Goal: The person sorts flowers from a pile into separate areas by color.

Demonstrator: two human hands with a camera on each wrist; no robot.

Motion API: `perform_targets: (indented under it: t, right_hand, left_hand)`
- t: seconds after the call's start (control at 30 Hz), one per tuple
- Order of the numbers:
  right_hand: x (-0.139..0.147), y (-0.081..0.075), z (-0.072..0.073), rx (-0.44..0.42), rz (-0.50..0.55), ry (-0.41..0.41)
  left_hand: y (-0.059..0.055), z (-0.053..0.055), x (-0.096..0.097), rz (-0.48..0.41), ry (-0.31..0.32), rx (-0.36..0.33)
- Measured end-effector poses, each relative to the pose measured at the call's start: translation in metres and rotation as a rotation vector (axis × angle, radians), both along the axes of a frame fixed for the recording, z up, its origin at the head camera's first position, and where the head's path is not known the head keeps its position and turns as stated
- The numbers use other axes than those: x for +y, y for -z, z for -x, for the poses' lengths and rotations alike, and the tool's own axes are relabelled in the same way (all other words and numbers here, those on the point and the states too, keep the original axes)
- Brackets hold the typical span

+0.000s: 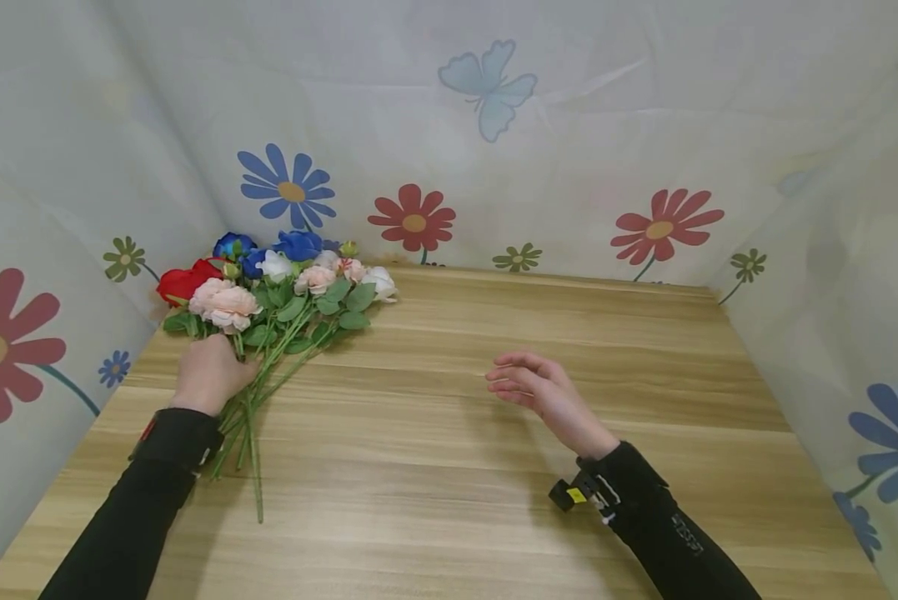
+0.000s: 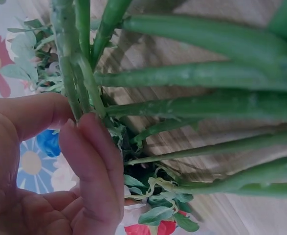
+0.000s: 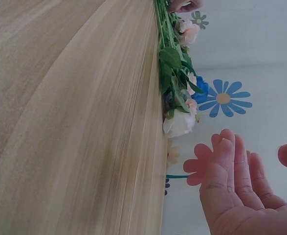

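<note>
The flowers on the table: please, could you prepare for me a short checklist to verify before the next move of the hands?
1. Left hand has a stem: ok, pinched between thumb and fingers.
2. Exactly how many stems are pinched: cannot tell, they overlap.
3. Other stems lie separately: not ok, they cross.
4. Flower heads are spread apart: not ok, crowded together.
5. Right hand is free: ok, it holds nothing above the table.

Apparently a curtained booth: flower-printed sheets hang round a wood-grain tabletop.
</note>
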State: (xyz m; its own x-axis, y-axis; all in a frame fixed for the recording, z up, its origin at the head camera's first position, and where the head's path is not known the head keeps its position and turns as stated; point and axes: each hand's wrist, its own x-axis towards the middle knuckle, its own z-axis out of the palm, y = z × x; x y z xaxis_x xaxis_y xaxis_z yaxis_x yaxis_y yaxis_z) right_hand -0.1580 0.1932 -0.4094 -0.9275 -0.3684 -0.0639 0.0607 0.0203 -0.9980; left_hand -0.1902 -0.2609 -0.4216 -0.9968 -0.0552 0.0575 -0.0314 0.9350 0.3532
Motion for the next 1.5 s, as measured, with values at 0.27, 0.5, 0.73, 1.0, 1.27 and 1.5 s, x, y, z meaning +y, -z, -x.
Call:
perform_targets:
  t: [0.27,0.5,0.73,1.0,1.27,1.5]
  right_hand:
    - [-0.001,0.000,0.001,0.005,-0.004,-0.009]
    - [-0.002,-0.001,0.000,-0.005,0.000,0.000]
    - [-0.003,-0.001,0.000,-0.011,0.001,-0.011]
    - [-0.005,-0.001,0.000,-0.008,-0.006,-0.015]
    - [-0.006,0.002,0.000,-0.011,-0.011,-0.030]
    - [-0.010,0.003,-0.001,-0.015,-0.010,-0.056]
  left_hand:
    - [0.002,0.000,-0.002,0.006,-0.023,-0.080]
    - [-0.001,-0.004,-0.001,-0.053,0.004,0.009]
    - [-0.014,-0.007,0.007,-0.118,0.016,0.064]
    - [-0.019,-0.008,0.014,-0.255,0.053,-0.186]
    - [-0.018,-0.015,0.017,-0.473,0.063,-0.279]
    - [-0.030,-0.022,0.031,-0.562,0.064,-0.225]
